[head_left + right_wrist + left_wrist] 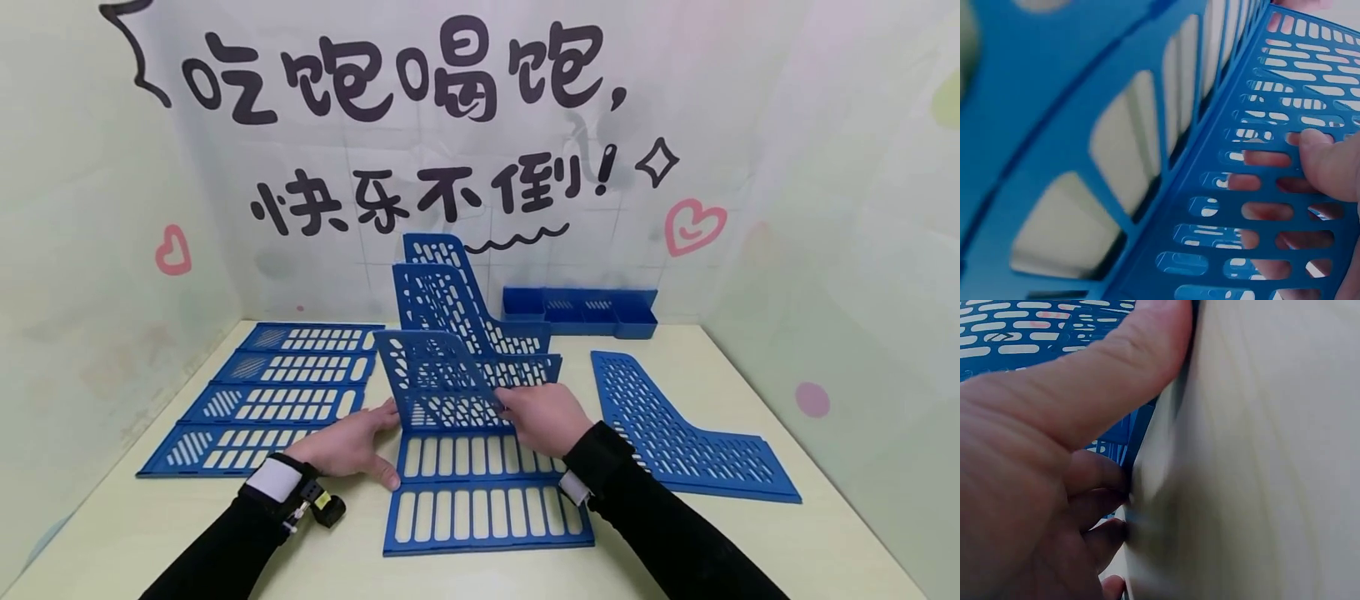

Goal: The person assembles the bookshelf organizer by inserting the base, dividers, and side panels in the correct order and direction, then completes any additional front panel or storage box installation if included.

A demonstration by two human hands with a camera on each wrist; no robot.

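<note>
A blue slatted base (491,517) lies flat on the table, with upright perforated side panels of a file rack standing in a row across its far part. My right hand (546,417) grips the nearest side panel (427,375); in the right wrist view the thumb (1322,159) lies on one face and the fingers show through the slots behind. That panel's lower edge meets the base. At the base's left edge rests my left hand (348,446), its thumb (1116,369) stretched along the edge and its fingers spread apart from it, partly hidden in the left wrist view.
Several blue slatted panels (281,412) lie joined flat at the left. A loose L-shaped side panel (690,442) lies at the right. Behind stands a blue compartment box (577,312) near the back wall. Printed walls (825,208) border the table.
</note>
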